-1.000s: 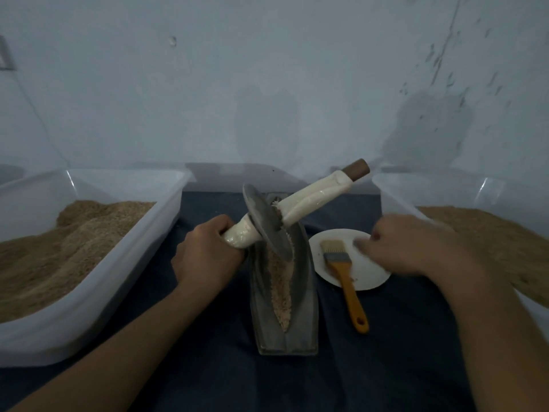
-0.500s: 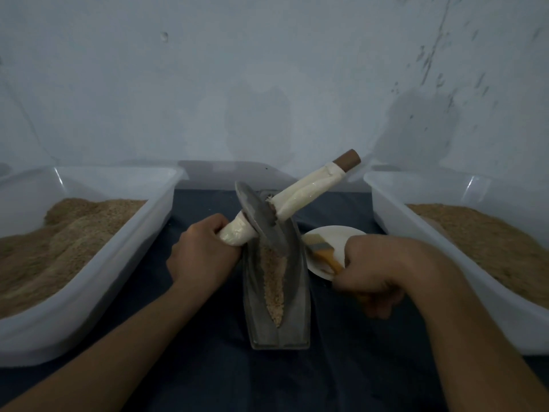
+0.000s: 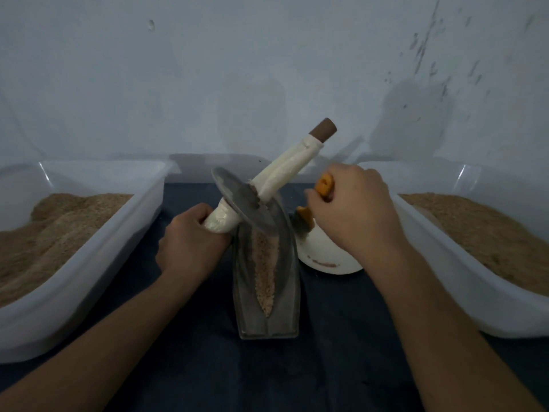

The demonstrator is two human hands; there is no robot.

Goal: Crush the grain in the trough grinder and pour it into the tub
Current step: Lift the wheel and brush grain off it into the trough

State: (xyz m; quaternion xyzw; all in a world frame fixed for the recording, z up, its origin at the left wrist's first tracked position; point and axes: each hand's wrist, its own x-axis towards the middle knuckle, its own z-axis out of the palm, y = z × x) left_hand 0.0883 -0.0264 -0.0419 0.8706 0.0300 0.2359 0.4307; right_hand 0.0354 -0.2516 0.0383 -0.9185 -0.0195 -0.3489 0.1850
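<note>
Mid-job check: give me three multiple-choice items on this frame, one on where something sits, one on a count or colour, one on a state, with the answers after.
1. Where is the white plate?
A. Right of the trough grinder
B. Inside the left tub
C. Left of the trough grinder

2. How many white tubs hold grain?
A. One
B. Two
C. Four

3. What does the right hand hold?
A. Nothing, fingers straight
B. The grinding wheel's handle
C. The orange-handled brush

Answers:
1. A, the plate lies on the dark cloth just right of the trough.
2. B, the left tub and the right tub each hold brown grain.
3. C, its fingers curl round the orange handle, while the left hand grips the wheel's white handle.
</note>
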